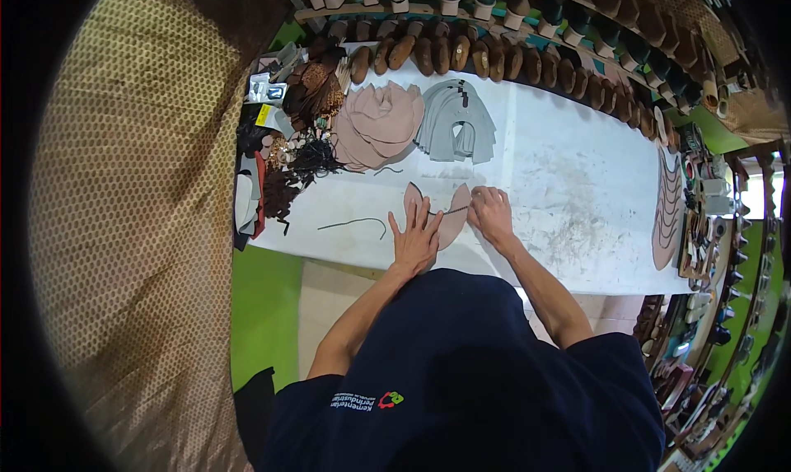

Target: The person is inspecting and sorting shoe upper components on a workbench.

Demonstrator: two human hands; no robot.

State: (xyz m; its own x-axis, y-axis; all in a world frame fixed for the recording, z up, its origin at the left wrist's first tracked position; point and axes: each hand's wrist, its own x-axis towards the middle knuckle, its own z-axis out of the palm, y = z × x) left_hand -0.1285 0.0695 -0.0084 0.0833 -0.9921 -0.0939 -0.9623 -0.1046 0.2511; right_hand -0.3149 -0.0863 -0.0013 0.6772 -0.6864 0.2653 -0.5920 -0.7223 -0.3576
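A U-shaped pink shoe-upper piece (pixel 451 233) lies on the white table in front of me. My left hand (pixel 414 241) rests flat on its left side with the fingers spread. Across the piece runs a thin dark strip (pixel 451 211), from beside the left fingertips to my right hand (pixel 491 215). The fingers of that hand are closed at the strip's right end, by the upper's right tip, and partly hide it. Left of my left hand a loose dark strip (pixel 354 221) lies bent on the table.
Behind the work are stacks of pink uppers (pixel 375 126) and grey uppers (pixel 457 138). Brown and black scraps (pixel 309 155) crowd the left end. Brown shoe lasts (pixel 498 60) line the back edge. Nested pink pieces (pixel 666 217) lie far right, beside a tool tray (pixel 700 241).
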